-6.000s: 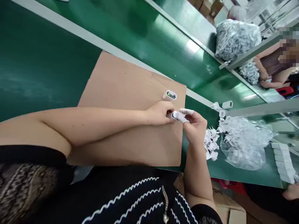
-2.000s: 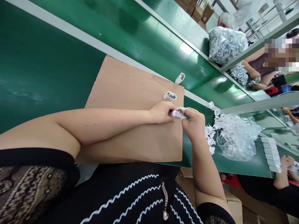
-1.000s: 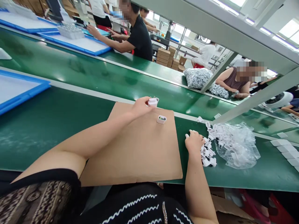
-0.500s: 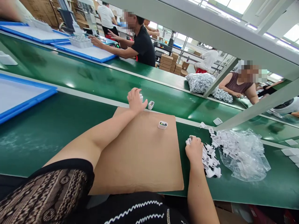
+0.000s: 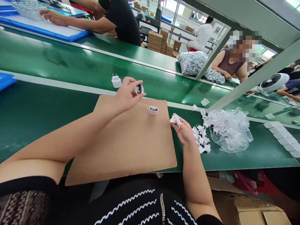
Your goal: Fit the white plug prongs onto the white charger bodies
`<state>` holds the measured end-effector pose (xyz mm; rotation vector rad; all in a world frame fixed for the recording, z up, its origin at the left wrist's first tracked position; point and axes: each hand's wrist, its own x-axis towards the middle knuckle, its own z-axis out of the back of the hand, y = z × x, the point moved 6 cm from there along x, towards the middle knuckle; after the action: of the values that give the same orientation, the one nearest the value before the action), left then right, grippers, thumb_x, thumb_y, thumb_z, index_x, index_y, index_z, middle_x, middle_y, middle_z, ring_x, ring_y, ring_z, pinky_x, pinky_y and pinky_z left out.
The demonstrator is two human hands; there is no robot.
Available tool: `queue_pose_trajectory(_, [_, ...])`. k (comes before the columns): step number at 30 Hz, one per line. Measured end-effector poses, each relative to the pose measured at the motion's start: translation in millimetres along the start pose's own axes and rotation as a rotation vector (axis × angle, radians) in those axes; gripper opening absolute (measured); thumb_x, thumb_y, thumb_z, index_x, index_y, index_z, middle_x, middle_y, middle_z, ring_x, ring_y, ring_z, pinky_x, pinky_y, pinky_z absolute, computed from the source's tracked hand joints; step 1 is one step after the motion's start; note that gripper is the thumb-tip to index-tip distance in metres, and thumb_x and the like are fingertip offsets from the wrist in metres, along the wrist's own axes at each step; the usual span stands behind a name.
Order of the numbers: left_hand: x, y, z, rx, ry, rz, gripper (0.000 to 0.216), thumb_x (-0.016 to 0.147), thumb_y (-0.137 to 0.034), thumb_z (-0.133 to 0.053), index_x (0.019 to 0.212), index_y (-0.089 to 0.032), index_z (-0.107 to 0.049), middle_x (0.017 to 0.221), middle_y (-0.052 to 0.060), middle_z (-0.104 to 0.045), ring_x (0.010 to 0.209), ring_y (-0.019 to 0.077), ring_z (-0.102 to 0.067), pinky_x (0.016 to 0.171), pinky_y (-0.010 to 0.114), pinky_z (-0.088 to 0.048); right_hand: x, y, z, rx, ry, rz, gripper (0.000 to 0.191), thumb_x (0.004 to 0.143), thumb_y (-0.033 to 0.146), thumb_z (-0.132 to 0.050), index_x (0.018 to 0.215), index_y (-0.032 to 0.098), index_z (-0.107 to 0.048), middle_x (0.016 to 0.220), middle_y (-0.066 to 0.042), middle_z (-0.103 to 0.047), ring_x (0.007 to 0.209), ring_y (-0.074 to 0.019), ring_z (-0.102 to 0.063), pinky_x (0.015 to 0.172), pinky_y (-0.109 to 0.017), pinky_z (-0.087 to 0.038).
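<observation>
My left hand (image 5: 128, 95) grips a white charger housing (image 5: 139, 89) between thumb and fingers, its open end showing parts inside. Just left of that hand, a closed charger with two pins (image 5: 116, 81) stands on the green belt. A second open charger housing (image 5: 153, 110) sits upright on the brown cardboard sheet (image 5: 131, 140). Over the sheet's right edge, my right hand (image 5: 181, 128) pinches a white plug cover (image 5: 175, 120). Beside its wrist lies a loose pile of white plug covers (image 5: 201, 139).
A clear plastic bag (image 5: 232, 131) of plug covers lies to the right, with rows of white housings (image 5: 282, 137) beyond. A slanted metal post (image 5: 248, 73) crosses the right side. Co-workers sit across the belt, near a full bag (image 5: 192, 62).
My left hand has left the closed charger on the belt and taken hold of the open housing beside it. My right hand has lifted a plug cover from the pile toward the cardboard.
</observation>
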<state>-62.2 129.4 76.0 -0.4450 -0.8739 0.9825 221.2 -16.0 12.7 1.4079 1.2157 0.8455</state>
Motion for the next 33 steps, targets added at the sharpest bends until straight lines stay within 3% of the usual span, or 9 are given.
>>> queue_pose_trajectory(3, [-46, -46, -24, -0.143, 0.192, -0.079, 0.052, 0.088, -0.051, -0.073, 0.131, -0.023, -0.065, 0.127, 0.009, -0.053, 0.085, 0.0173, -0.063, 0.079, 0.033, -0.058, 0, 2, -2, -0.002, -0.003, 0.004, 0.059, 0.06, 0.036, -0.089, 0.115, 0.023, -0.073, 0.11, -0.004, -0.075, 0.097, -0.0185, -0.07, 0.096, -0.04, -0.06])
queue_pose_trajectory(6, [-82, -70, -65, -0.211, 0.393, -0.151, 0.042, 0.085, -0.051, -0.078, 0.113, -0.021, -0.068, 0.115, 0.008, -0.058, 0.087, 0.0194, -0.063, 0.078, 0.032, -0.056, 0, 3, 0, -0.081, -0.062, 0.028, 0.055, 0.057, 0.032, -0.088, 0.109, 0.021, -0.073, 0.109, -0.006, -0.076, 0.094, -0.0191, -0.071, 0.075, -0.031, -0.059])
queue_pose_trajectory(10, [-93, -62, -97, -0.167, 0.355, -0.067, 0.048, 0.074, -0.052, -0.089, 0.095, -0.02, -0.062, 0.103, 0.006, -0.059, 0.082, 0.0206, -0.061, 0.077, 0.035, -0.053, -1, 5, 2, -0.255, -0.106, 0.096, 0.047, 0.065, 0.037, -0.08, 0.108, 0.019, -0.073, 0.092, -0.005, -0.076, 0.066, -0.0132, -0.062, 0.05, -0.023, -0.044])
queue_pose_trajectory(13, [-91, -48, -102, -0.212, 0.34, 0.026, 0.07, 0.057, -0.056, -0.098, 0.104, -0.02, -0.061, 0.11, 0.006, -0.061, 0.085, 0.0223, -0.062, 0.075, 0.035, -0.052, -4, 6, 0, -0.31, -0.1, 0.107, 0.045, 0.07, 0.038, -0.081, 0.11, 0.019, -0.073, 0.085, -0.003, -0.074, 0.062, -0.0128, -0.06, 0.054, -0.027, -0.05])
queue_pose_trajectory(15, [-91, -42, -103, -0.305, 0.405, 0.047, 0.077, 0.055, -0.051, -0.1, 0.115, -0.021, -0.062, 0.115, 0.006, -0.064, 0.087, 0.0221, -0.063, 0.074, 0.034, -0.052, -7, 8, -3, -0.324, -0.069, 0.131, 0.039, 0.073, 0.04, -0.082, 0.107, 0.021, -0.074, 0.088, -0.003, -0.074, 0.07, -0.0155, -0.065, 0.064, -0.032, -0.057])
queue_pose_trajectory(20, [-93, -39, -106, -0.48, 0.528, 0.088, 0.035, 0.076, -0.041, -0.086, 0.099, -0.02, -0.069, 0.088, 0.001, -0.068, 0.075, 0.0175, -0.06, 0.067, 0.03, -0.047, -12, 14, -18, -0.299, 0.048, 0.249, 0.018, 0.081, 0.038, -0.08, 0.091, 0.025, -0.073, 0.103, -0.004, -0.073, 0.093, -0.0199, -0.068, 0.085, -0.039, -0.06])
queue_pose_trajectory(24, [-91, -36, -107, -0.517, 0.494, 0.141, 0.045, 0.066, -0.037, -0.092, 0.102, -0.02, -0.071, 0.088, 0.0, -0.069, 0.071, 0.0163, -0.058, 0.064, 0.029, -0.046, -16, 24, -24, -0.4, -0.022, 0.325, 0.02, 0.082, 0.033, -0.08, 0.097, 0.026, -0.07, 0.104, -0.004, -0.073, 0.09, -0.0181, -0.068, 0.084, -0.037, -0.059])
queue_pose_trajectory(27, [-91, -36, -108, -0.567, 0.548, 0.14, 0.037, 0.071, -0.034, -0.085, 0.102, -0.019, -0.074, 0.085, 0.0, -0.068, 0.068, 0.015, -0.056, 0.062, 0.028, -0.044, -23, 36, -35, -0.57, -0.003, 0.368, 0.036, 0.081, 0.029, -0.08, 0.114, 0.027, -0.068, 0.112, -0.006, -0.074, 0.096, -0.02, -0.071, 0.088, -0.038, -0.06])
queue_pose_trajectory(33, [-88, -34, -106, -0.601, 0.541, 0.131, 0.028, 0.072, -0.04, -0.084, 0.086, -0.019, -0.073, 0.076, -0.001, -0.062, 0.066, 0.0142, -0.054, 0.06, 0.027, -0.041, -36, 50, -70, -1.111, 0.256, 0.529, 0.029, 0.084, 0.013, -0.062, 0.107, 0.026, -0.074, 0.102, -0.004, -0.077, 0.094, -0.0236, -0.07, 0.086, -0.038, -0.057])
